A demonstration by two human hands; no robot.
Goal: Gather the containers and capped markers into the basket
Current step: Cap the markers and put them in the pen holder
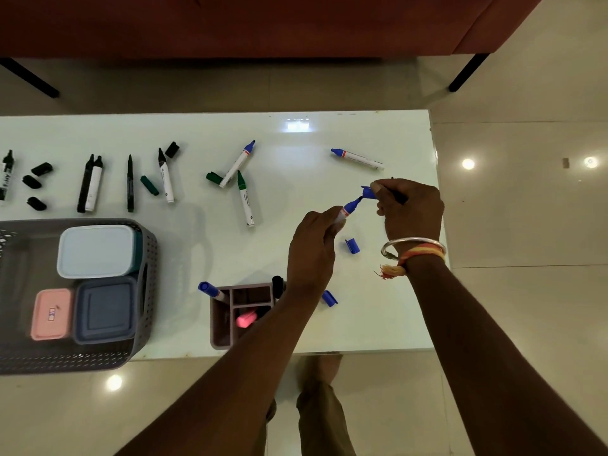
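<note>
Holding a blue marker (350,207) by its white barrel, the left hand (312,245) has its fingers curled round it, well to the right of the basket (149,258). The marker's bare tip points up toward the right hand (411,209). That hand pinches a blue cap (367,192) between thumb and fingertips, the cap's mouth right at the tip; I cannot tell whether they touch. A thin dark stick also runs through the right hand, too small to name.

The basket holds three lidded containers: a white-lidded box (97,251) at its far side, a pink box (52,314) and a grey-blue box (105,311) side by side nearer the person.

Just right of the basket stands a brown pen holder (218,324) with a pink highlighter (245,320) and a capped blue pen (210,290) in it. Farther right of the basket, two loose blue caps (352,246) lie on the worktop (296,143) near the left hand.

Beyond the basket, uncapped black markers (90,184) and black caps lie scattered. Beyond it and to the right lie a green marker (245,199), green caps (214,178) and two more uncapped blue markers (358,158).
</note>
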